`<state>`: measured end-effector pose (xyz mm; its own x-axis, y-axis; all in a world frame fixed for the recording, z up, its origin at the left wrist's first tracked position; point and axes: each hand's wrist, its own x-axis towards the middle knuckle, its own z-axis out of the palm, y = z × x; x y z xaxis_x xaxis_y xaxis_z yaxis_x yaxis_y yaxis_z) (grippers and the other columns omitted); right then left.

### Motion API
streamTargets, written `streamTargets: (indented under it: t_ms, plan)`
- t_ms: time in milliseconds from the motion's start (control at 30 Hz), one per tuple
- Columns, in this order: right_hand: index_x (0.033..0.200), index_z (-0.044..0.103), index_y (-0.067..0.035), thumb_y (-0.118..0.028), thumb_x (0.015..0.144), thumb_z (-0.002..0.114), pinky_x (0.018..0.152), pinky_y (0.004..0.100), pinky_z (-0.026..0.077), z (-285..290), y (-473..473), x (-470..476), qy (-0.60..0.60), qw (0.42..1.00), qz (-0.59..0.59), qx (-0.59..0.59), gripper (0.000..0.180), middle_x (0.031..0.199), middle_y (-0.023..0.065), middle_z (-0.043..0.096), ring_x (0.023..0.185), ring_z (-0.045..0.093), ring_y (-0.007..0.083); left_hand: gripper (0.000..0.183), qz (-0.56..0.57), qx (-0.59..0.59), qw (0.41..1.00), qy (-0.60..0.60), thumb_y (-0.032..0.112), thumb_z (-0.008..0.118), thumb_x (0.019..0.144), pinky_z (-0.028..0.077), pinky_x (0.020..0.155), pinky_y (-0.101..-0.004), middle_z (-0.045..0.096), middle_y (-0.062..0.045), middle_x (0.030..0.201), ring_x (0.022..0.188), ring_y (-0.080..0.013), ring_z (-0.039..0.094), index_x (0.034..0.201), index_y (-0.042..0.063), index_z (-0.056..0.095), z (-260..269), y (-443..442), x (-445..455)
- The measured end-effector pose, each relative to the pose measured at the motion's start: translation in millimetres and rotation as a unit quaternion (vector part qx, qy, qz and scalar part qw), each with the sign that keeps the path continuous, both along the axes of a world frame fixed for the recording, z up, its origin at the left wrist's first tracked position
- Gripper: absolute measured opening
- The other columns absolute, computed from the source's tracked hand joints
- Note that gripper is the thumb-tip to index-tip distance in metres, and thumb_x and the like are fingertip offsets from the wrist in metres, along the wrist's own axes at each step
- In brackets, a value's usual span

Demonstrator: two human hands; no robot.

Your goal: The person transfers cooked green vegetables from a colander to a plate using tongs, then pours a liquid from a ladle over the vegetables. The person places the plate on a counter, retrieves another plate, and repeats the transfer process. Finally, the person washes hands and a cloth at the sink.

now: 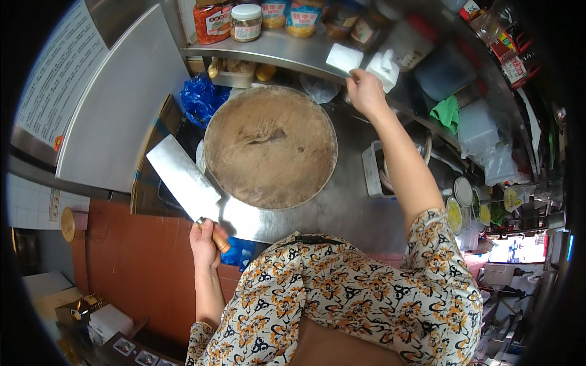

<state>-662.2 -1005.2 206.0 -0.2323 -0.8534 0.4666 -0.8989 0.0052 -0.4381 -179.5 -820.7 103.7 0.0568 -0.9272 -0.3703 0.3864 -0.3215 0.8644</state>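
My left hand [204, 244] grips the wooden handle of a Chinese cleaver [185, 180]. Its broad steel blade points up and left, off the lower left edge of a round wooden chopping block [270, 151]. The block's top is worn, with a dark crack near the middle. My right hand [366, 91] is stretched out to the front edge of a steel shelf [270, 57]. Beside its fingers are a folded white paper tissue [344, 57] and a soft pack of tissues [383, 71]. Whether those fingers hold anything is hard to see.
Jars [246, 23] line the shelf. Below it sits a plastic tub [234, 78] of pale food. A blue plastic bag [203, 98] and a cardboard box [160, 160] flank the block's left. On the steel counter [348, 192], a white plastic container [373, 171] stands under my right forearm.
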Motion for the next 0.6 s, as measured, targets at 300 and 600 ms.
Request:
streamTargets:
  t_ms: [300,600]
  plan:
    - [0.104,0.071,0.0,-0.017,0.085,0.068,0.089,0.0469,0.054,26,-95,-28,0.144,0.96,-0.041,0.238,0.026,0.109,0.026,0.07,0.105,0.067,0.041,0.016,-0.05,0.017,0.999,0.005,0.017,0.058,0.102,0.055,0.057,-0.0306,0.061,-0.007,0.077,0.063,-0.0163,0.06,0.094,0.005,0.053,0,-6,-29]
    - [0.102,0.072,0.007,-0.011,0.083,0.061,0.097,0.0435,0.051,46,-112,-42,0.093,0.961,-0.021,0.26,0.028,0.115,0.0304,0.066,0.114,0.063,0.0421,0.014,-0.069,0.051,0.996,-0.007,0.016,0.056,0.103,0.054,0.058,-0.0308,0.06,-0.007,0.078,0.064,-0.0168,0.06,0.095,0.005,0.051,14,-9,-50]
